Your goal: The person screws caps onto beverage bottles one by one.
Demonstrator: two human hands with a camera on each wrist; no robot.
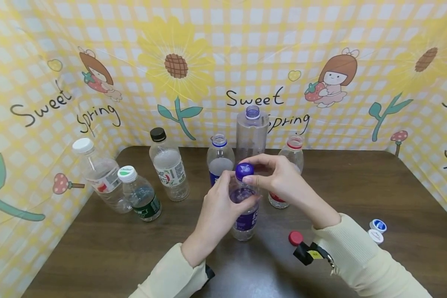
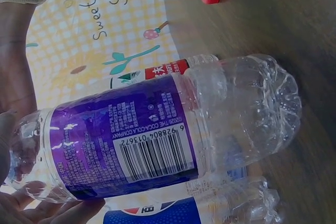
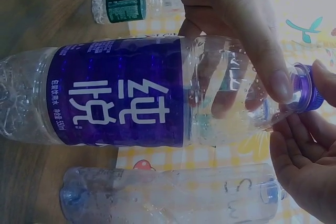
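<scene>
Where the cream sleeves end in ribbed knit cuffs, both hands are busy at one bottle. The left hand curls round the upper body of a clear plastic bottle, upright between the hands and wrapped in a glossy purple label; its thin walls let fingers show through. The right hand pinches the ridged purple cap at the bottle's mouth.

On the dark wood-grained desk, a round red cap lies below the right forearm; beyond that forearm, a blue-topped cap sits beside a white cap.

Left of the left hand stand a small green-labelled bottle, a white-capped bottle and a black-capped bottle. Past the hands, three bottles stand open-mouthed: a blue-labelled bottle, a red-ringed bottle and, farther, a tall smooth cylindrical bottle. Whether these hold liquid cannot be told. Behind everything hangs creased yellow-checked cloth printed with sunflowers.
</scene>
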